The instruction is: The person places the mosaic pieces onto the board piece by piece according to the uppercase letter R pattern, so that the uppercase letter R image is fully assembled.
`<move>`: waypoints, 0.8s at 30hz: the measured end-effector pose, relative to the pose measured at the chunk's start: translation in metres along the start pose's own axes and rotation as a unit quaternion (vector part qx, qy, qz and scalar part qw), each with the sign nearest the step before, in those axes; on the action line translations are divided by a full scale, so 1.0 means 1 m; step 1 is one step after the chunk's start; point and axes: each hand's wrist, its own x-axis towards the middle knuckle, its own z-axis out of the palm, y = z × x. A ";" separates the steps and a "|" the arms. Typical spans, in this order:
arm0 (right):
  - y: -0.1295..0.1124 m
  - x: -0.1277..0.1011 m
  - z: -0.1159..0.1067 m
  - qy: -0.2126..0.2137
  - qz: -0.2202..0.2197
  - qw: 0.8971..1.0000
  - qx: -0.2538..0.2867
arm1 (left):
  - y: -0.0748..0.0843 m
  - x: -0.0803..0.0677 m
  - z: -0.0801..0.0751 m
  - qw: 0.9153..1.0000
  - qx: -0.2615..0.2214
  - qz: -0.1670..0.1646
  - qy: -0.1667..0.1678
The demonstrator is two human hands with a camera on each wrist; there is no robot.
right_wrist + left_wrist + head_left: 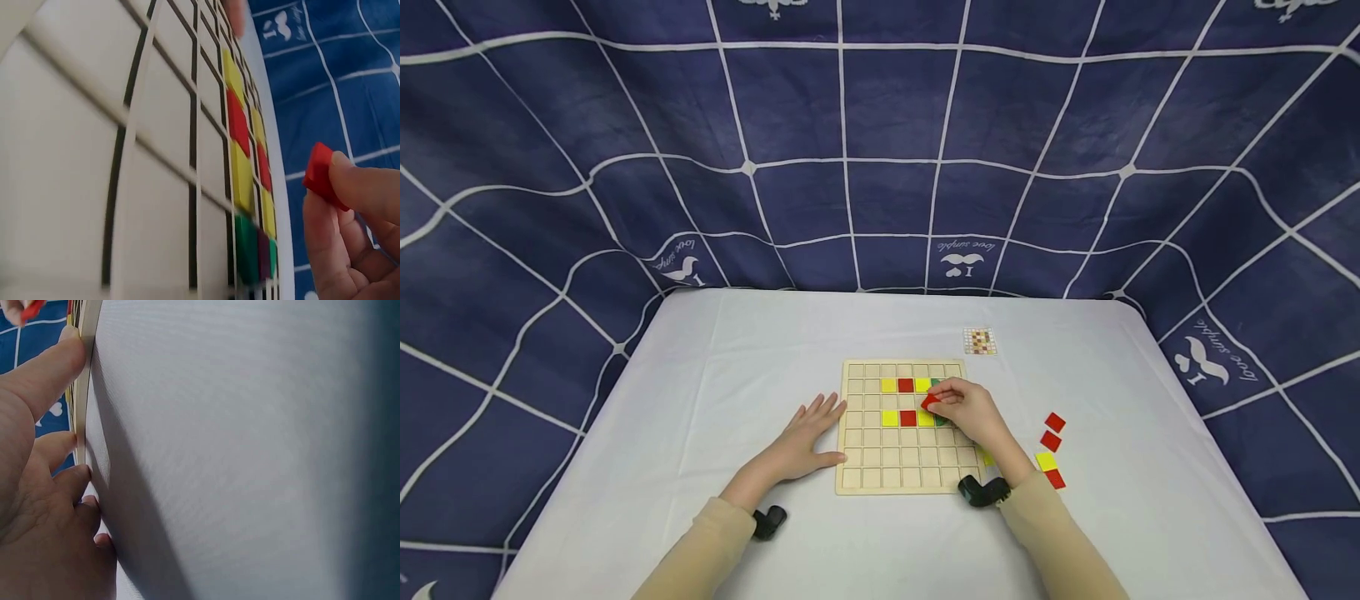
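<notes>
Right hand (973,410) hides green tiles (248,250), perhaps two.

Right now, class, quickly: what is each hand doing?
Left hand: open, flat on the table, fingers against the board's left edge.
Right hand: pinching a red tile over the board.

hands (880,425), red tile (930,402), grid board (872,467)

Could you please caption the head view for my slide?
Right hand pinches red tile over gridded board.
</notes>
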 end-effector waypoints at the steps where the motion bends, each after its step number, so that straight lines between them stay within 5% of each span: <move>1: -0.002 0.002 0.004 0.000 -0.006 1.000 0.002 | 0.000 0.000 0.000 1.000 0.000 0.000 0.000; 11: -0.016 0.021 0.035 -0.028 -0.046 0.998 -0.013 | 0.000 0.000 -0.001 1.000 0.003 0.005 -0.002; 24: -0.025 0.033 0.051 -0.054 -0.092 0.986 -0.126 | 0.001 0.001 -0.001 1.000 0.000 0.002 -0.001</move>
